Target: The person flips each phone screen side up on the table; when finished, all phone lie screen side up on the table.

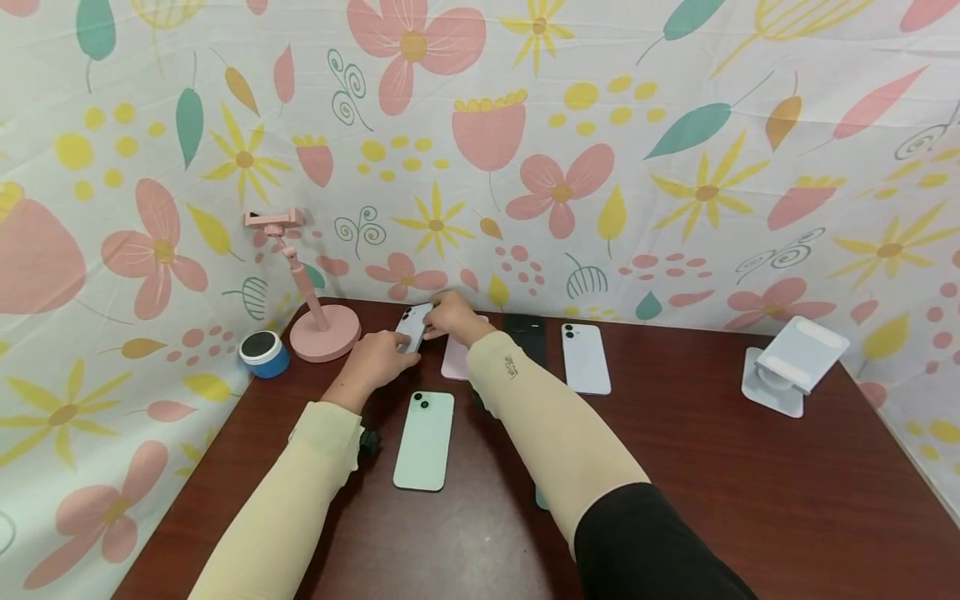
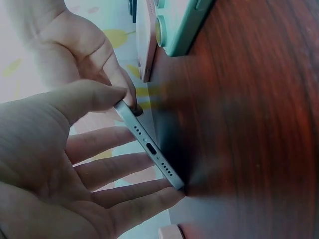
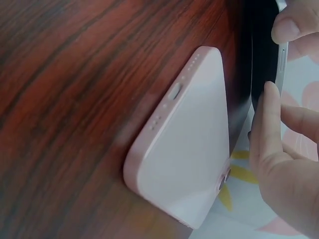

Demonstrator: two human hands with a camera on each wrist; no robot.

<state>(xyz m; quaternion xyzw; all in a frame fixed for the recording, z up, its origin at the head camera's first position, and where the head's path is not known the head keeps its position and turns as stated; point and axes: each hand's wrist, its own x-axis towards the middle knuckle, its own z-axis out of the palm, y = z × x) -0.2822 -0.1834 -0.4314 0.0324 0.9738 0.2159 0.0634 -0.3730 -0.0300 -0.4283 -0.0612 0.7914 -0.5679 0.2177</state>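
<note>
A pale lilac-white phone (image 1: 414, 325) is tilted up off the tabletop near the back wall, its camera side facing up and its dark screen (image 3: 264, 55) facing down. My left hand (image 1: 375, 360) grips its near end, thumb on one long edge and fingers spread along the other. The phone's bottom edge (image 2: 149, 144) with its charging port shows between them. At the far right edge of the same phone, my right hand (image 1: 452, 318) pinches it with thumb and fingers. Just beside the right hand lies a pink phone (image 3: 184, 134), back up, partly covered by that arm.
A mint green phone (image 1: 423, 442) lies in front. Right of the pink phone are a black phone (image 1: 527, 332) and a white phone (image 1: 587, 358). A pink phone stand (image 1: 325, 335) and blue jar (image 1: 265, 357) stand left; a white folding stand (image 1: 783, 367) sits at right.
</note>
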